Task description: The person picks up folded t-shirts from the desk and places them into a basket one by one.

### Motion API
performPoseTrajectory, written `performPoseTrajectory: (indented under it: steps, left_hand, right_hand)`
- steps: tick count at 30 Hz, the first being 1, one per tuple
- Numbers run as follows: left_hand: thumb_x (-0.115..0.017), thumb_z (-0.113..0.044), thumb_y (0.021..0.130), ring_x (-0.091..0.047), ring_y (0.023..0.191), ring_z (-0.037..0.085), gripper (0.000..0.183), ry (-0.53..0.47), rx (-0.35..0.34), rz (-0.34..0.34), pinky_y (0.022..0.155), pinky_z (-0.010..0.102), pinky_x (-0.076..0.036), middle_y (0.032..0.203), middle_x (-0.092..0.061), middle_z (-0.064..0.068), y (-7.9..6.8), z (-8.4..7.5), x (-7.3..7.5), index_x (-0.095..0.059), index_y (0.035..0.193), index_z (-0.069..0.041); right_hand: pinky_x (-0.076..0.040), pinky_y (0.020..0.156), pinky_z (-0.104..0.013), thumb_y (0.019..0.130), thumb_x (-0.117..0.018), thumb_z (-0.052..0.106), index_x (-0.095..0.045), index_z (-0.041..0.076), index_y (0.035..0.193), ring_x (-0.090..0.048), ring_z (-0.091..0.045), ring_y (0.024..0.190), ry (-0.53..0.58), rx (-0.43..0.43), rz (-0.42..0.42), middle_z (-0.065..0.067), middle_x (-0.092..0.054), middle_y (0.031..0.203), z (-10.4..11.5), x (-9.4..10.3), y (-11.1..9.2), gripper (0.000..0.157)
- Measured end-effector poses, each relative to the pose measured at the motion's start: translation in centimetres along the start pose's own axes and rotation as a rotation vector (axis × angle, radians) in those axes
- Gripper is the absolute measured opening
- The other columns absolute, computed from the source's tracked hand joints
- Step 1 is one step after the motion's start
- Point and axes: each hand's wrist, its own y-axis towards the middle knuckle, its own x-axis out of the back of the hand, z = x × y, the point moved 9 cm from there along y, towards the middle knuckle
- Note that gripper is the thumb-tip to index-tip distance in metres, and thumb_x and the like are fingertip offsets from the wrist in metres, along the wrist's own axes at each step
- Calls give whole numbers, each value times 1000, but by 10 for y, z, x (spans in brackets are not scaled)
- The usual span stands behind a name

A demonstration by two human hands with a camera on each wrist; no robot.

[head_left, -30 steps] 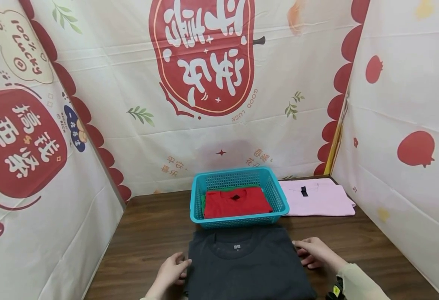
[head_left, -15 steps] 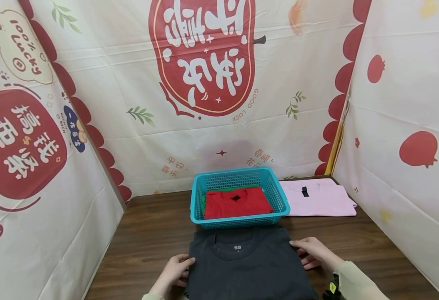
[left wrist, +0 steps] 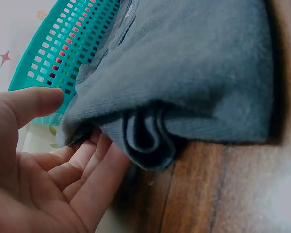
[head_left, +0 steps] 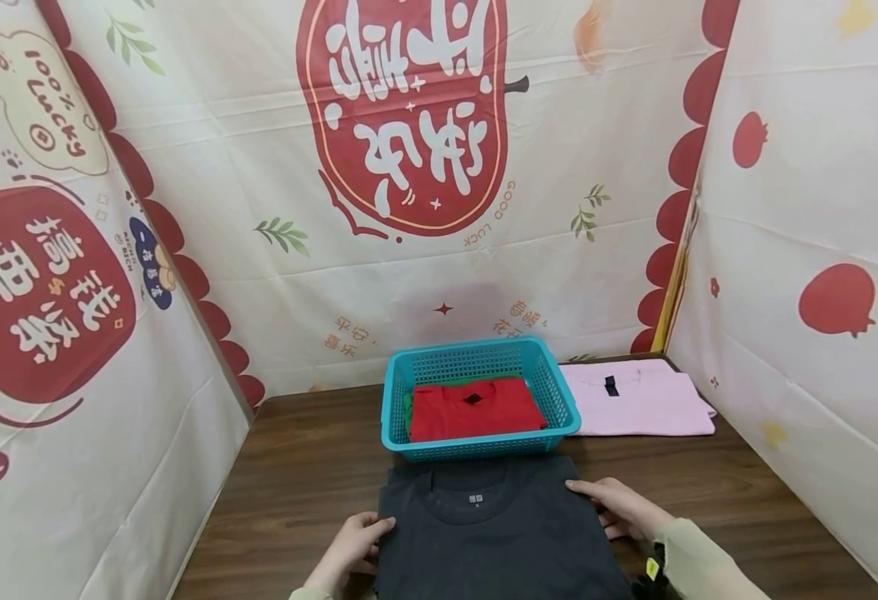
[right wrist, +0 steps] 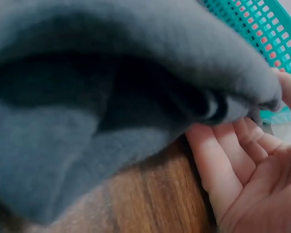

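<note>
A folded dark grey T-shirt (head_left: 494, 542), with a small white neck label, lies in front of the teal basket. My left hand (head_left: 352, 546) is at its left edge; in the left wrist view the fingers (left wrist: 104, 170) reach under the folded layers while the thumb stands apart from the cloth. At the opposite edge, my right hand (head_left: 619, 504) pinches the T-shirt, thumb on top and fingers (right wrist: 218, 150) beneath. The right wrist view shows the cloth's shaded underside above the wood.
Inside the teal basket (head_left: 401, 446) lie a folded red T-shirt (head_left: 476, 417) and some green cloth (head_left: 408, 408). A folded pink T-shirt (head_left: 641, 404) lies beside it at the right. Printed cloth walls surround the dark wooden table (head_left: 288, 475).
Both hands have come slightly inward over the grey T-shirt's side edges, the right thumb farther onto the cloth. The basket and other shirts stay in place.
</note>
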Motion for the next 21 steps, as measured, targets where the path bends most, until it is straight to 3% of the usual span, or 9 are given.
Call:
performPoseTrajectory:
  steps: [9,12,17,21]
  left_hand:
    - [-60,-39,95,-67,66,15,40,-69,53,14,57,32,-56,79,-67,7,4,12,-1,-66,98,1]
    - [-60,-43,94,-68,69,16,49,-85,72,23,61,33,-56,82,-69,7,5,15,-2,-66,105,4]
    - [-60,-50,92,-69,77,20,68,-134,92,54,67,36,-57,89,-71,8,7,17,-6,-57,122,11]
    - [-60,-51,91,-69,80,21,69,-159,101,76,70,37,-57,93,-71,9,11,19,-9,-56,125,10]
  right_hand:
    - [-57,70,-36,98,-48,51,-65,0,120,-69,-22,83,11,14,145,-10,-71,99,-1,-12,6,58]
    - [-57,74,-38,101,-46,43,-58,-2,129,-67,-26,93,30,48,213,-11,-68,109,1,-18,6,55]
    - [-55,82,-44,102,-44,41,-52,-2,134,-64,-28,100,87,47,245,-10,-65,114,2,-18,5,54]
    - [-54,84,-47,103,-43,37,-44,-4,139,-63,-29,102,113,41,283,-11,-63,117,2,-19,4,55]
